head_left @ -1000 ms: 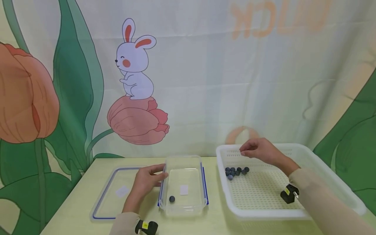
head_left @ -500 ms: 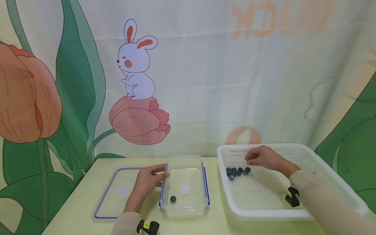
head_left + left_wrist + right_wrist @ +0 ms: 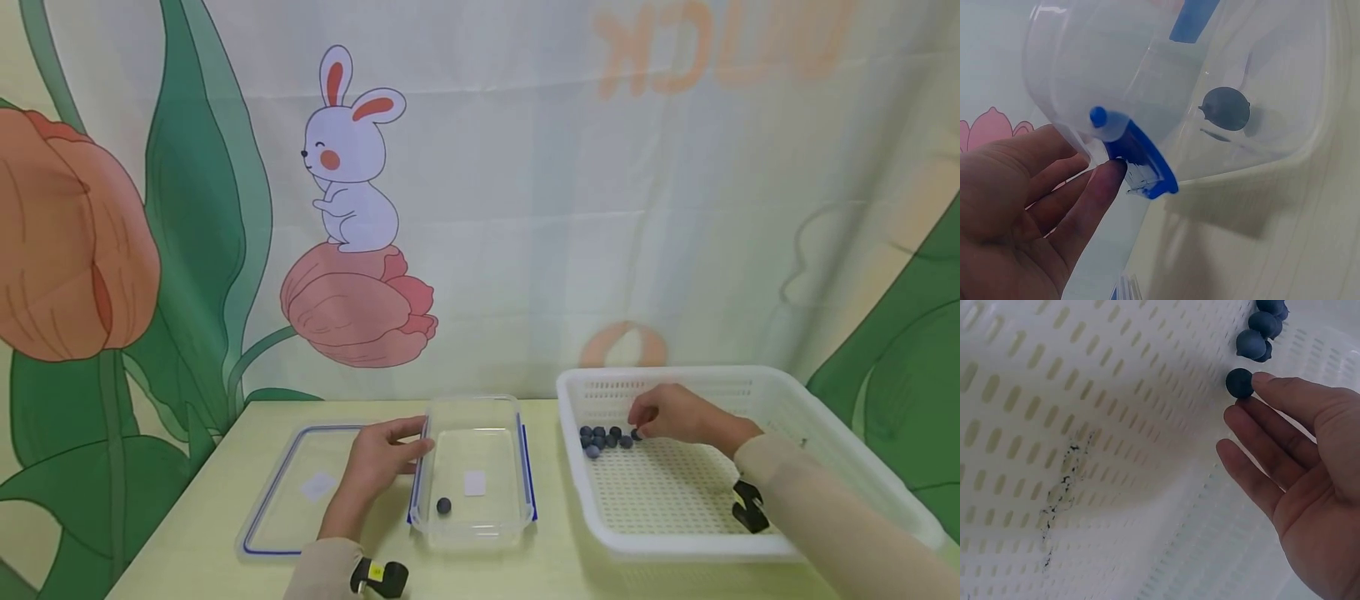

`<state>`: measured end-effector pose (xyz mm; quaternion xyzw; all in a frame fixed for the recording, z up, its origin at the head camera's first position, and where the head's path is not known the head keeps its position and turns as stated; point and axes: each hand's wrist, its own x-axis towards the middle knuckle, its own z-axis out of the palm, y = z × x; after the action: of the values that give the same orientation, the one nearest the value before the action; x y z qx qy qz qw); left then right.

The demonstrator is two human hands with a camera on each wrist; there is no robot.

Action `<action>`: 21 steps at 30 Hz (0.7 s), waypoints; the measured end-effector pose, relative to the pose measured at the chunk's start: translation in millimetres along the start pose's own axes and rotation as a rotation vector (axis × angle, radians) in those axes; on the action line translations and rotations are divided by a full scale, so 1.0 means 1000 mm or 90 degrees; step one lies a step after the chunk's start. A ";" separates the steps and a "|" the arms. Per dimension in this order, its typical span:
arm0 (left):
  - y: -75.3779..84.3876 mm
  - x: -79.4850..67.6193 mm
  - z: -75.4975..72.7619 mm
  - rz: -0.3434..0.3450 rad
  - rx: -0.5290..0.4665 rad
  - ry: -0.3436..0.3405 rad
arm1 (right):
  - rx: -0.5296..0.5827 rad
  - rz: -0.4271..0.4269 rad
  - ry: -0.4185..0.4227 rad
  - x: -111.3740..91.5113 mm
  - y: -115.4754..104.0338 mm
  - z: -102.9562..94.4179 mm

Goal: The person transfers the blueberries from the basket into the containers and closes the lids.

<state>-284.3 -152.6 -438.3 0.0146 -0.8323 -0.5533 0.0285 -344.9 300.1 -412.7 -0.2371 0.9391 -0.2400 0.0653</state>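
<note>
My left hand grips the left side of a clear plastic food container, thumb and fingers at its edge by a blue clip. One blueberry lies on the container's floor near its front left corner. Inside the white plastic basket, my right hand pinches a blueberry between thumb and forefinger; its other fingers are spread in the right wrist view. Just left of these fingertips, several more blueberries are bunched in the basket's far left part.
Left of the container, the clear lid with a blue seal lies flat on the pale table. Behind the table hangs a printed curtain. The basket has raised, slotted walls, and dark specks mark its surface.
My right hand has come down and slightly right into the basket, and its fingertips are now at the rightmost blueberry of the bunch. The left hand keeps its grip on the container.
</note>
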 end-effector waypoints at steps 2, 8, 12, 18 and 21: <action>0.000 0.000 -0.001 0.001 0.003 0.001 | -0.013 0.000 -0.005 0.001 0.001 0.002; -0.001 0.002 -0.002 0.009 0.003 0.003 | -0.031 0.005 -0.026 0.003 0.002 0.004; -0.002 0.002 -0.003 0.009 -0.001 0.005 | -0.030 -0.006 -0.024 0.003 0.001 0.000; -0.002 0.004 -0.001 0.000 0.000 0.009 | 0.002 -0.022 0.026 -0.003 -0.010 -0.013; -0.003 0.004 0.000 0.004 -0.002 0.008 | 0.026 -0.002 0.071 -0.007 -0.020 -0.023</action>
<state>-288.3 -153.9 -440.9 0.0158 -0.8315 -0.5542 0.0356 -336.2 297.8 -382.8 -0.2239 0.9358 -0.2718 0.0176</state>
